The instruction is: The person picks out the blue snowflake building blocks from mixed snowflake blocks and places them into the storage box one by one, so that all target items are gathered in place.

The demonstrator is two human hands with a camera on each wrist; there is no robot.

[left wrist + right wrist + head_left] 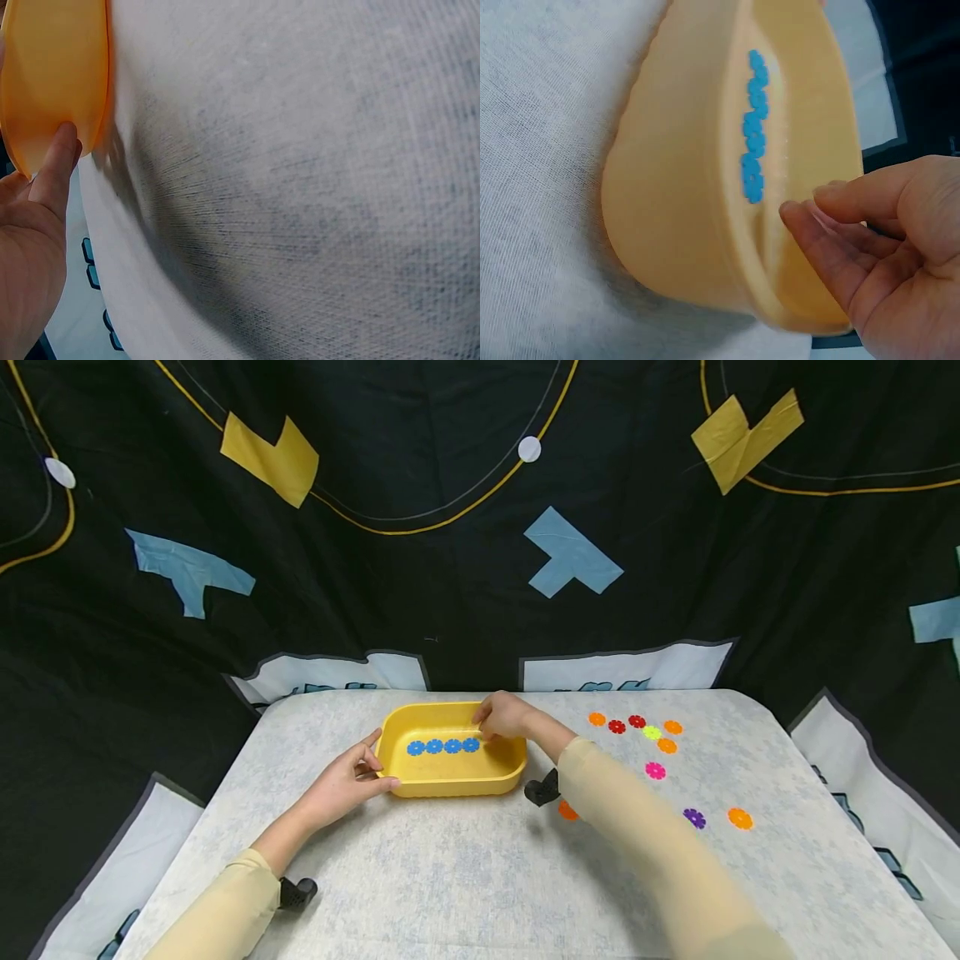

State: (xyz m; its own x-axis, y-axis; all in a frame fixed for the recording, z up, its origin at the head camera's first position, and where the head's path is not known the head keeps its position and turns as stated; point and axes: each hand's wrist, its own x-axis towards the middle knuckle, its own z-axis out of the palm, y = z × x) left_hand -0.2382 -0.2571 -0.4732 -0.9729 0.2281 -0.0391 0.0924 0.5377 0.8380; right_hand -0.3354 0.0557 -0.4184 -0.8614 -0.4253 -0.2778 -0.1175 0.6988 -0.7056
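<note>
– R sleeve [660,847] nearest cam. Hands?
– Gripping yellow tray [450,788] by L end w/ L hand [345,787]. Poised at R end w/ R hand [510,716], fingers loosely bent, nothing visible held.
– Risk?
– Could scatter blue pcs [452,743] lined up inside by brushing w/ fingertips or tilting.

- I take this for a staged recording corner; whether it stands in a home, lab or office, I can't tell.
- A black drape [427,627] hangs behind the counter [442,877] and along both sides, closing off my view of the room.
- On the drape I see yellow patches [273,456], blue patches [573,553], a looping yellow line and white discs [529,449].
- White panels [626,668] with dark edging show low down around the counter.
- I make out black devices [543,787] at both wrists.
</note>
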